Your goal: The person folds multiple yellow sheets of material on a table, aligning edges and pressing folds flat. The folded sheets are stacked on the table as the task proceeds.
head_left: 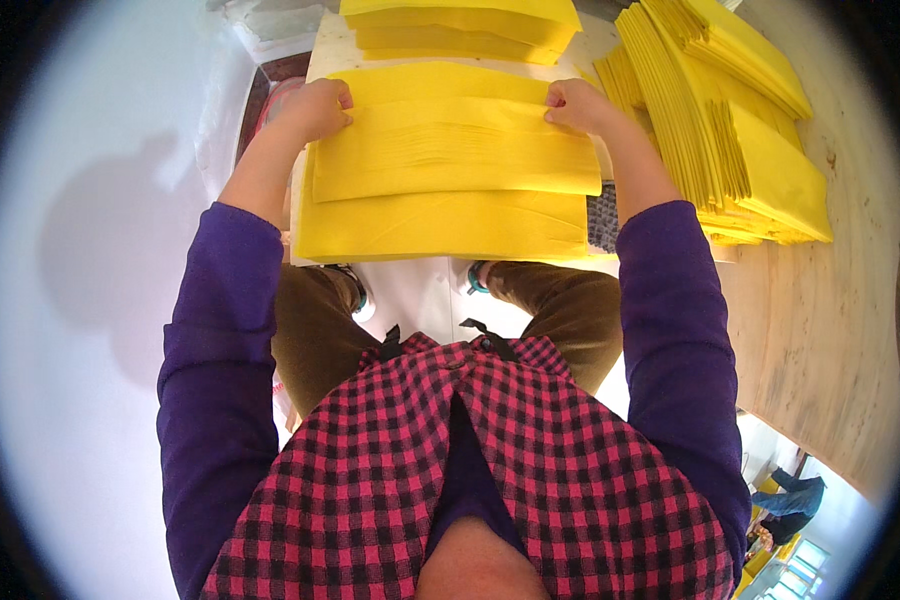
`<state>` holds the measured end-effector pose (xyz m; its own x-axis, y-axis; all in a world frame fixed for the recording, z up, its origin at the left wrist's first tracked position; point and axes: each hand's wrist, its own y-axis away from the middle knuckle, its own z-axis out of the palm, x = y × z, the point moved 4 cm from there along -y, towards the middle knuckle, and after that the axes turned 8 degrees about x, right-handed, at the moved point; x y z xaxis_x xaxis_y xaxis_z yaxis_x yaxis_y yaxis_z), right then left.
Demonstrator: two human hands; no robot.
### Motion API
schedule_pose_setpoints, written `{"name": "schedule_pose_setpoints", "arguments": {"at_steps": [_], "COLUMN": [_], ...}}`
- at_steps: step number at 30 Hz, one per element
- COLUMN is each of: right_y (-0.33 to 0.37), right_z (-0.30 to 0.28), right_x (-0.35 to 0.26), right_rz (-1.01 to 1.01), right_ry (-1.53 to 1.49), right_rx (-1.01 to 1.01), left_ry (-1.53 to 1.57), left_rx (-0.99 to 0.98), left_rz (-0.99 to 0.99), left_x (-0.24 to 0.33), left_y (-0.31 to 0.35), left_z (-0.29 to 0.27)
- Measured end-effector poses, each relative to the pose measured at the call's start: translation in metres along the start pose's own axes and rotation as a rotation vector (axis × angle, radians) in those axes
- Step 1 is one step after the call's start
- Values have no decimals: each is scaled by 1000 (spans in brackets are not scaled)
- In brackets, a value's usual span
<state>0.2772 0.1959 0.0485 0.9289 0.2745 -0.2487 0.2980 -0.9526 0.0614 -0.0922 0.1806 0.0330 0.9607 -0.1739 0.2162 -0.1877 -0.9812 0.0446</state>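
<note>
Yellow sheet [450, 82] spans the gap between two hands, on top of a layered yellow stack [440, 228] in front of the person. The left hand [322, 108] is curled nearly closed, thumb and fingertips pinching the sheet's left edge; the right hand [576, 106], likewise curled, pinches the right edge. Just beyond lies another yellow pile [460, 38]. To the right, folded yellow bundles [685, 110] lean and overlap on a pale wooden table [790, 330]. A dark grey textured piece [601, 222] shows beside the stack's right edge.
</note>
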Motion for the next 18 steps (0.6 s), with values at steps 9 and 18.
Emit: {"name": "schedule_pose_setpoints", "arguments": {"at_steps": [9,18], "right_y": [42,152], "right_z": [-59,-175], "right_x": [-37,-106], "right_rz": [-123,-339], "right_ry": [41,231], "right_rx": [185,515], "left_ry": [506,543], "left_rx": [123,357], "left_rz": [58,173], "left_x": [-3,32], "left_y": [45,165], "left_z": [-55,-178]}}
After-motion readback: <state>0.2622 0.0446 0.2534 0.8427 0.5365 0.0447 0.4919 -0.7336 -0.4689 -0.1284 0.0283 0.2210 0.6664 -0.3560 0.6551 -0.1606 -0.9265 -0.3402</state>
